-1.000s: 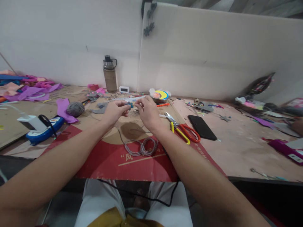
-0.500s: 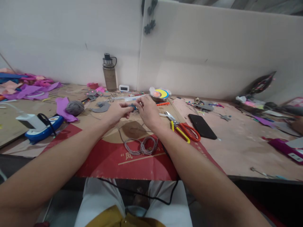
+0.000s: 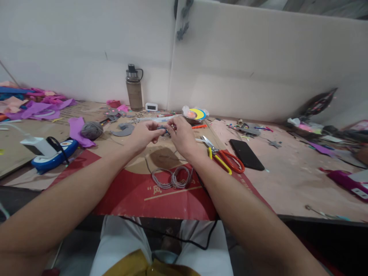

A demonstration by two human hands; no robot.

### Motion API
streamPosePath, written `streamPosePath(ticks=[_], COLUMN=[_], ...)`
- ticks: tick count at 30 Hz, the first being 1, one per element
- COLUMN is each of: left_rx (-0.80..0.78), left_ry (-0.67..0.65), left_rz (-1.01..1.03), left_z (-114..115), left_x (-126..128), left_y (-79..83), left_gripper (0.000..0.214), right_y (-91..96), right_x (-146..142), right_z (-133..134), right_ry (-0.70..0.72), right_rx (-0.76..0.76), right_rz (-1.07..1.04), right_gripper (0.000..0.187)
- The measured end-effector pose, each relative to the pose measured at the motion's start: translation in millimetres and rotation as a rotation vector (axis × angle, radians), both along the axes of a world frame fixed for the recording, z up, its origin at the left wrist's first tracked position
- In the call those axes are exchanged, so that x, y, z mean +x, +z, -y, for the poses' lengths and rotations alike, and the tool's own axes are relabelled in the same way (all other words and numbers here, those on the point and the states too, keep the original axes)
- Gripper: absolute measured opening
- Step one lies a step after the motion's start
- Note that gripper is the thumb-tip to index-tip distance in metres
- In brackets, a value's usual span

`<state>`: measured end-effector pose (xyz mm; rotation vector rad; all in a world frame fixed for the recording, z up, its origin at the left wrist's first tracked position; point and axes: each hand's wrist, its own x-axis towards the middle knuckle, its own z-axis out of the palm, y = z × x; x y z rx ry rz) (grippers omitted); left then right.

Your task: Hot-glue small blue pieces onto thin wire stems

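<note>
Between my two hands is a small blue-grey piece point(image 3: 164, 130), mostly covered by the fingers, too small to name. My left hand point(image 3: 146, 135) pinches it from the left with thumb and forefinger. From the right, my right hand point(image 3: 181, 134) closes its fingertips on the same piece. Below the hands, a bundle of grey yarn point(image 3: 172, 178) lies in two loops on a red printed sheet point(image 3: 129, 199). A strand runs up from the loops towards the hands. Scissors with red handles point(image 3: 230, 159) and a yellow-handled tool point(image 3: 220, 161) lie right of my right wrist.
A black phone point(image 3: 246, 154) rests beyond the scissors. At left are a ball of grey yarn point(image 3: 92, 130), a blue power strip point(image 3: 54, 157) with a charger, and felt scraps point(image 3: 37, 109). Behind stand a water bottle point(image 3: 134, 90), a small clock point(image 3: 151, 107) and a bowl point(image 3: 194, 120).
The fingers have shifted slightly around the small piece, with both hands still together on it. The whole view has moved a little; the yarn loops lie as before.
</note>
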<state>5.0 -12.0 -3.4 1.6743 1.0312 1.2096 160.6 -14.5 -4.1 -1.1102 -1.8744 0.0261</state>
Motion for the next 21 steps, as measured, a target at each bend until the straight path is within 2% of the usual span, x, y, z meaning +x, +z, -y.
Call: streamPosePath(ticks=[11,21], left_rx=[-0.039,0.052], left_ry=[0.032,0.091], left_rz=[0.013,-0.251], left_z=[-0.4,5.3], left_x=[0.2,-0.2], left_y=[-0.5,6.6], left_gripper=[0.019,0.016], right_y=[2.1,10.2], right_x=[6.5,9.2], right_z=[-0.8,5.9], right_ry=[0.033,0.051], right_rx=[0.019,-0.013], right_rz=[0.01,0.165], right_gripper=[0.008,0.011])
